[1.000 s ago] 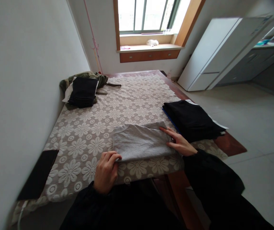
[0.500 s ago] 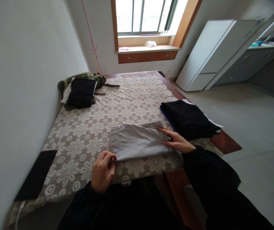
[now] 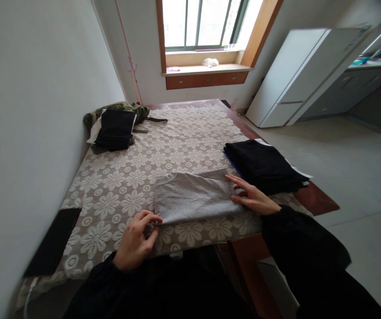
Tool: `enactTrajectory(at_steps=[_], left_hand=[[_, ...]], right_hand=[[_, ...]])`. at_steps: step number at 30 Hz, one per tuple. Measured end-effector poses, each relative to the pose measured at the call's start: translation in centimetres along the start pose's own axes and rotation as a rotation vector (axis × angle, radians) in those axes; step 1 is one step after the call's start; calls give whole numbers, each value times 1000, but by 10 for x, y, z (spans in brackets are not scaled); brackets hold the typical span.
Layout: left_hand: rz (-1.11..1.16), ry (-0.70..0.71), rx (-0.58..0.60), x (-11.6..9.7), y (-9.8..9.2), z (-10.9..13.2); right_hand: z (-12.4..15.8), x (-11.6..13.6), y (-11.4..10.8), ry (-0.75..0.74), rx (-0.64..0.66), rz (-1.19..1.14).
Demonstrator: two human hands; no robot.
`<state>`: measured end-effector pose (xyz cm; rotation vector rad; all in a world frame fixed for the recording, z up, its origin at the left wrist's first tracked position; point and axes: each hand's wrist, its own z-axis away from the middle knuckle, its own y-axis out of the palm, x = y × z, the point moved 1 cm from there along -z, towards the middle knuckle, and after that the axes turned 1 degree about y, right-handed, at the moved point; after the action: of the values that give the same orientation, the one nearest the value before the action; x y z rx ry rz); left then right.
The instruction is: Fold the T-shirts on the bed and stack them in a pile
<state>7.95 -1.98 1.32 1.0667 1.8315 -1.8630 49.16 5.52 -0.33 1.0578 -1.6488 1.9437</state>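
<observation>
A folded grey garment lies flat near the front edge of the table, on a patterned floral cloth. At its lower left corner is my left hand, thumb and fingers curved with a gap between them, fingertips touching the fabric edge. My right hand rests at the garment's right side with fingers spread, the fingertips on or just beside the cloth. Right of it sits a stack of folded black clothes, with white and blue edges showing beneath.
Folded black clothing lies on a green bag at the back left. A black flat object with a white cable is at the left front edge. Beyond stand a window ledge and a white refrigerator.
My right hand has slid slightly right, towards the garment's edge. The left hand has shifted a little left at the wrist, its thumb and fingers looser. The garment looks the same.
</observation>
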Motion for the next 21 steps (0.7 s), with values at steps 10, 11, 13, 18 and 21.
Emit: enactTrajectory(at_steps=[10, 11, 13, 18, 21], left_hand=[[-259, 346, 137, -65, 19, -70], [-319, 344, 118, -65, 29, -79], [-435, 286, 55, -57, 49, -93], [-586, 240, -11, -21, 75, -104], [-589, 263, -2, -12, 76, -101]], right_hand=[[-45, 110, 25, -396, -74, 437], [-52, 112, 38, -392, -69, 502], [-62, 107, 66, -346, -91, 625], [-70, 76, 109, -260, -168, 744], [-69, 69, 111, -255, -145, 744]])
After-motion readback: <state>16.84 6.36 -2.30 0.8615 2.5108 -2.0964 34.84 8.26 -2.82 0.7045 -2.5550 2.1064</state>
